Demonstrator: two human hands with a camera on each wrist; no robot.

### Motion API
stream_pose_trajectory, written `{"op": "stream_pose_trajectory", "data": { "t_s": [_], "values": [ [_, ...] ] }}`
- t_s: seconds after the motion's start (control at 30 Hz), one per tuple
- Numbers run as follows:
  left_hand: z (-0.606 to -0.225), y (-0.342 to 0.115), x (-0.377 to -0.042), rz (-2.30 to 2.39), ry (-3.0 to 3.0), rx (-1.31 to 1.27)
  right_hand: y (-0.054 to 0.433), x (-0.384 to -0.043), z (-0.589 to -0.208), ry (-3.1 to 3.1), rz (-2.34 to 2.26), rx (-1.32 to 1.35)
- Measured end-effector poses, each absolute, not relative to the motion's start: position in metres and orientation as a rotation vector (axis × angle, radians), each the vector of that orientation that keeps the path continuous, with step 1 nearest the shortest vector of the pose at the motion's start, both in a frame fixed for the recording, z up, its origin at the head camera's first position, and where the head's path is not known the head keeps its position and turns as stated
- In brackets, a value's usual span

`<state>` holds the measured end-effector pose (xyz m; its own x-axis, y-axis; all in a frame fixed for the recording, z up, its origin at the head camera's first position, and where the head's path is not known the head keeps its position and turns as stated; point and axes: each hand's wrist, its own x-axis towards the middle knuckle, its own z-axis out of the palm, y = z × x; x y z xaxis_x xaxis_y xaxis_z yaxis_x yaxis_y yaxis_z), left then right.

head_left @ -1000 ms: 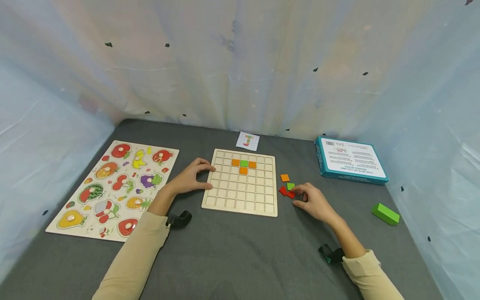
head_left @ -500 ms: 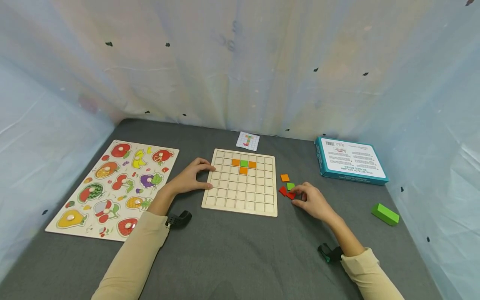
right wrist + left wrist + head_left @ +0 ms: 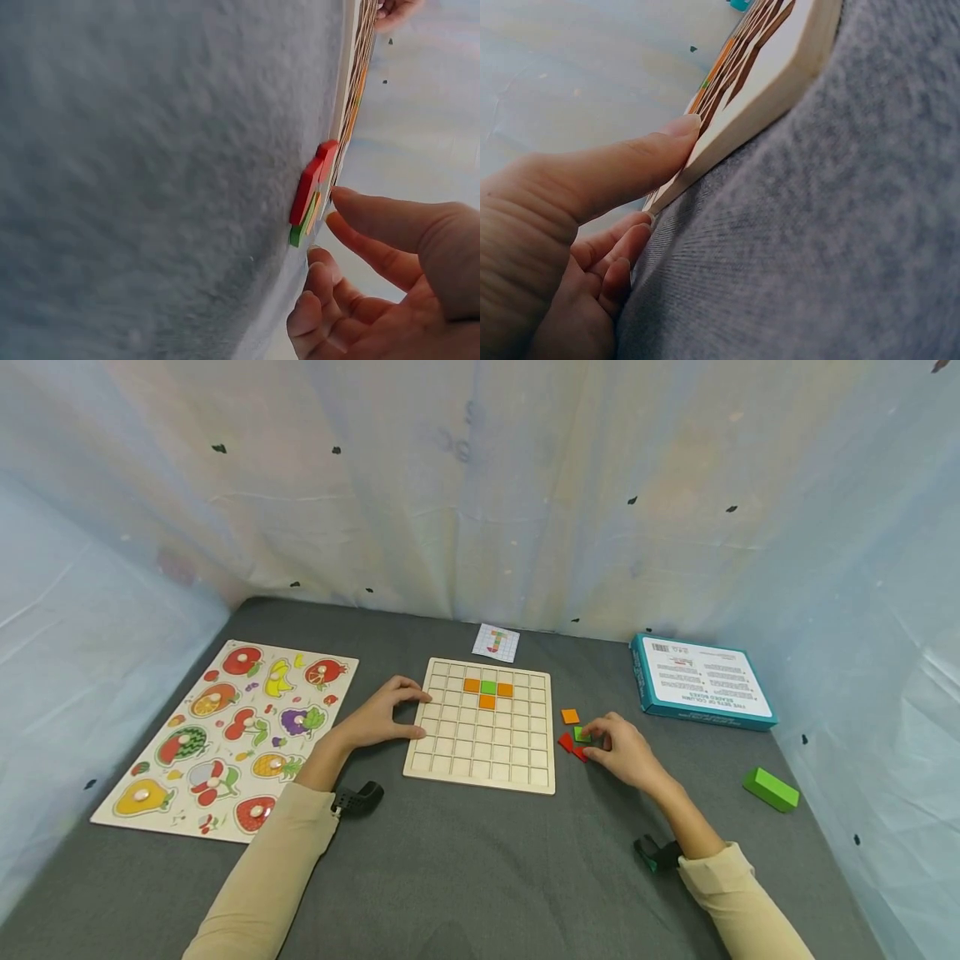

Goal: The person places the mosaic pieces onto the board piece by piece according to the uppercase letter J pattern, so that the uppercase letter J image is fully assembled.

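A wooden grid board [image 3: 480, 752] lies flat, bearing several orange tiles and one green tile in its upper rows. My left hand [image 3: 375, 717] touches its left edge, thumb and fingers spread apart. The left wrist view shows that thumb [image 3: 641, 161] against the board's rim. Right of the board lie a loose orange tile [image 3: 570, 716], a green tile [image 3: 580, 734] and two red tiles [image 3: 566, 742]. Over the green tile reaches my right hand [image 3: 626, 752], its fingertips partly covering it. Thumb and forefinger stand apart, with no tile seen lifted between them.
Behind the board lies a small pattern card [image 3: 496, 642]. A fruit puzzle board [image 3: 225, 743] is at the left. To the right are a teal box [image 3: 705, 681] and a green block [image 3: 771, 789]. A pale curtain [image 3: 480, 510] hangs behind the table.
My right hand has shifted slightly up and away from the lower red tile to the green tile, uncovering more of the red one. The left hand and board have stayed put.
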<state>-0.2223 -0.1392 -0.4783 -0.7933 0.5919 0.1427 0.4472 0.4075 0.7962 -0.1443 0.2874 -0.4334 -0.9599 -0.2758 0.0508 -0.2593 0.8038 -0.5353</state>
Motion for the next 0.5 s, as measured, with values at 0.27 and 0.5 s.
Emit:
{"op": "stream_pose_trajectory", "data": {
  "t_s": [0.27, 0.5],
  "values": [
    [-0.478, -0.138, -0.223, 1.341, 2.493, 0.916, 0.289, -0.162, -0.435, 2.946, -0.823, -0.404],
    [-0.479, -0.139, -0.222, 1.334, 2.495, 0.920, 0.289, -0.165, -0.438, 2.924, -0.824, -0.417]
  ]
}}
